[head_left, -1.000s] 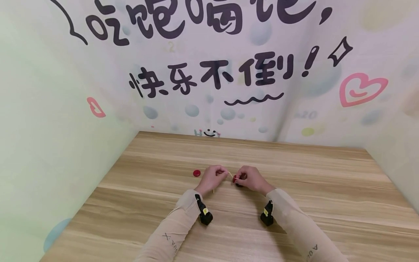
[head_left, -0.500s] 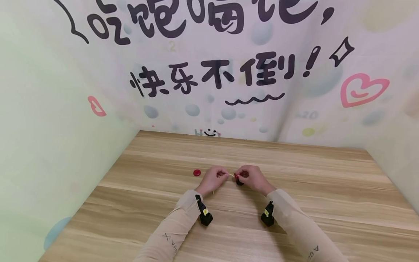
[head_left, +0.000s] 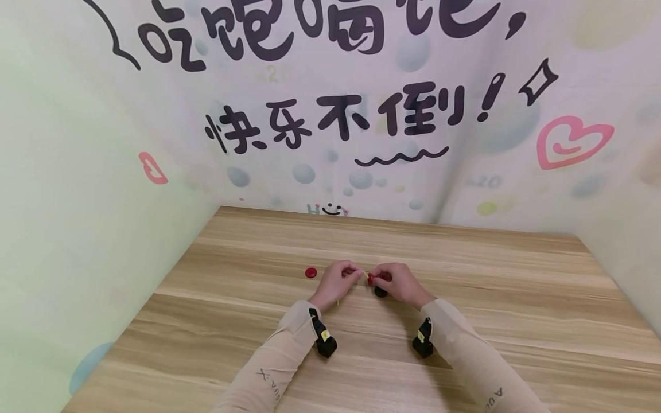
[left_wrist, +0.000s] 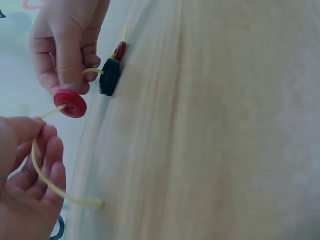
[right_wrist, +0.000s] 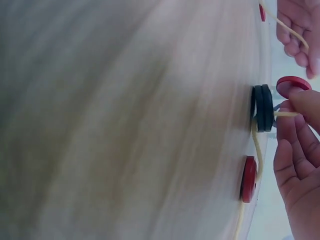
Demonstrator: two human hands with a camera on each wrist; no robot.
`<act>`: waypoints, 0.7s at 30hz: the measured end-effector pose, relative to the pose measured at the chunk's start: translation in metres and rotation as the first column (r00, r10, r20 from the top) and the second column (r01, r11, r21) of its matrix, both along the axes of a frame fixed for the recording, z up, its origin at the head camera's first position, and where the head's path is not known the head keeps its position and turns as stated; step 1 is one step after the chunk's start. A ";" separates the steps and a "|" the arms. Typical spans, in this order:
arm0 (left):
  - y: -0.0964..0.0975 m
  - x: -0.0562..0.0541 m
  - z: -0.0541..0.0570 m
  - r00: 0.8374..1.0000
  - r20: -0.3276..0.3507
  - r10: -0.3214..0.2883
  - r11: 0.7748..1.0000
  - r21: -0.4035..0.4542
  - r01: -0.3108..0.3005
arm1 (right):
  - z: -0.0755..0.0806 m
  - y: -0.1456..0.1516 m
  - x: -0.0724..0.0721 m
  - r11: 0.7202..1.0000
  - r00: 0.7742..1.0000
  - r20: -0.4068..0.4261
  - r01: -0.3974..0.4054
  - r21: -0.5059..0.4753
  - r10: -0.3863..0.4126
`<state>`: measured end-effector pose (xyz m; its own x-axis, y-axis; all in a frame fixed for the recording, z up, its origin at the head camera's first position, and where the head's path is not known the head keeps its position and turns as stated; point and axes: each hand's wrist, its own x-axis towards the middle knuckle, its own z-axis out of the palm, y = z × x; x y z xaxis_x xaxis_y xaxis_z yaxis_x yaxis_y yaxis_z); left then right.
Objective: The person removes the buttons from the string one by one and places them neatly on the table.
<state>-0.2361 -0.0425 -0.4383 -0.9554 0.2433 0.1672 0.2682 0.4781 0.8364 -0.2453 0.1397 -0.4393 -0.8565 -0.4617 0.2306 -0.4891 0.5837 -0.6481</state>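
My left hand (head_left: 338,281) pinches a yellow cord (left_wrist: 47,181) between thumb and forefinger, its tail curving down from the fingers. Facing it, my right hand (head_left: 397,281) holds a round red button (left_wrist: 70,103) by the edge. The cord runs from my left fingertips to a hole in this button. Behind it, the cord carries thick dark buttons (right_wrist: 262,107), pressed face to face and standing on edge below my right hand. Farther along the same cord is another red button (right_wrist: 248,179), also on edge.
A separate red button (head_left: 311,272) lies flat on the wood-grain table (head_left: 258,246), left of my left hand. A printed cloth backdrop (head_left: 310,143) rises behind the table's far edge. Black wrist cameras (head_left: 325,344) hang under both sleeves.
Both hands stay in nearly the same place with small finger shifts. The held red button and dark buttons were lifted slightly half a second ago; the dark ones now sit lower and farther right.
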 end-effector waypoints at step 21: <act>0.013 -0.002 -0.008 0.987 0.067 -0.144 0.982 0.134 0.134 | 0.004 0.000 0.002 0.991 0.999 0.001 0.038 -0.124 -0.038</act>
